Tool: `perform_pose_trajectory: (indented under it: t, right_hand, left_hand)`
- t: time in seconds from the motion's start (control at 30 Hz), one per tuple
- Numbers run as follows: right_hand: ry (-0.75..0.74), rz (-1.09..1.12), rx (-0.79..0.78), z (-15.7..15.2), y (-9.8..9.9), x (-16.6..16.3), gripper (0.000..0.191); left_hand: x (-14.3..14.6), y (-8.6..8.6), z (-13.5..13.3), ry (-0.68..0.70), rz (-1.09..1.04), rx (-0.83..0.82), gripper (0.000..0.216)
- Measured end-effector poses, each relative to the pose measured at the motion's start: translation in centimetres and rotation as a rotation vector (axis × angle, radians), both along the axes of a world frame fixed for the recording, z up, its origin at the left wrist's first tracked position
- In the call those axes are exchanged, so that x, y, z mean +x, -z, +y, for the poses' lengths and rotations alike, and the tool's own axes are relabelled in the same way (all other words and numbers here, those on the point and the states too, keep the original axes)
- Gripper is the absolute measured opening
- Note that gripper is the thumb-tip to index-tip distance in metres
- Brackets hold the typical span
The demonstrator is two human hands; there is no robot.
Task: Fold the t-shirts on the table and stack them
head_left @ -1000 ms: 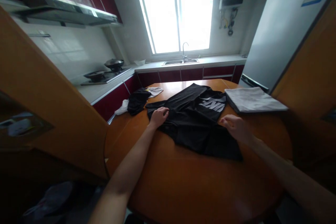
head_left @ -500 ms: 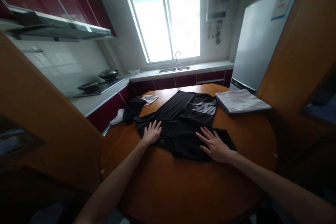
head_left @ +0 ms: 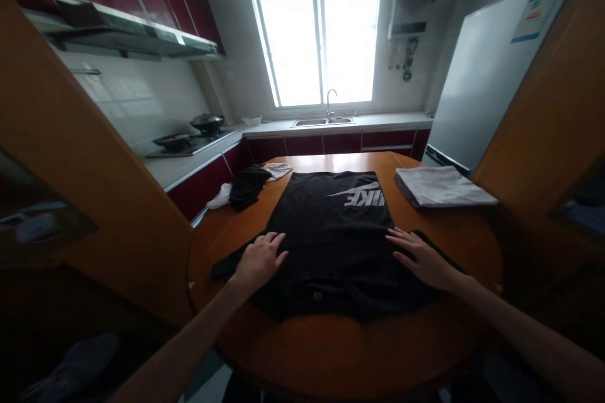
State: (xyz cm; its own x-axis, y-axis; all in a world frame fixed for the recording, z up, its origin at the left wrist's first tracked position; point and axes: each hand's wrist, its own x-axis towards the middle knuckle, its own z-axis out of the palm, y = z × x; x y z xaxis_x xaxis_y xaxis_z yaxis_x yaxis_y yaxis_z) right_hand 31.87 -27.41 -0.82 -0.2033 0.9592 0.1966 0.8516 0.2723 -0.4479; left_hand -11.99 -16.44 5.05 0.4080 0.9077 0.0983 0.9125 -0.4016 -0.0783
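A black T-shirt lies spread flat in the middle of the frame on the round wooden table, its white print toward the window. The left hand presses on its left shoulder, fingers slightly spread. The right hand lies flat on the right shoulder, fingers apart. A folded white cloth sits at centre right, and a dark crumpled garment at centre left.

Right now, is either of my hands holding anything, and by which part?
Nothing is held. The left hand and the right hand lie flat, fingers spread, on the black T-shirt, one toward each side of it.
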Motion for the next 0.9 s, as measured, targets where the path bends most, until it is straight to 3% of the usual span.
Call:
perform_pose_trajectory:
  t: [0.1,0.23,0.4,0.57,0.73,0.9]
  right_hand:
    - [0.272,-0.084,0.077,0.0,2.3,-1.2,0.060]
    - [0.500,-0.217,0.034,-0.2,5.0,-1.8,0.067]
    - [0.434,-0.297,0.030,0.5,5.7,0.8,0.069]
    - [0.306,-0.309,0.044,1.4,5.4,4.6,0.067]
    - [0.299,-0.311,0.071,1.3,5.5,5.3,0.067]
    - [0.302,-0.325,0.031,1.2,5.1,4.9,0.067]
  left_hand:
    - [-3.0,0.4,1.0,-0.042,-0.007,-0.044,0.061]
    - [-6.0,1.3,0.5,-0.179,0.088,0.025,0.050]
    - [-6.1,1.9,-1.1,-0.214,0.118,0.025,0.045]
    - [-4.9,1.2,-2.4,-0.169,0.171,0.048,0.032]
    - [-3.7,1.2,-3.5,-0.106,0.181,0.040,0.022]
    - [-4.9,0.9,-1.5,-0.129,0.106,-0.036,0.026]
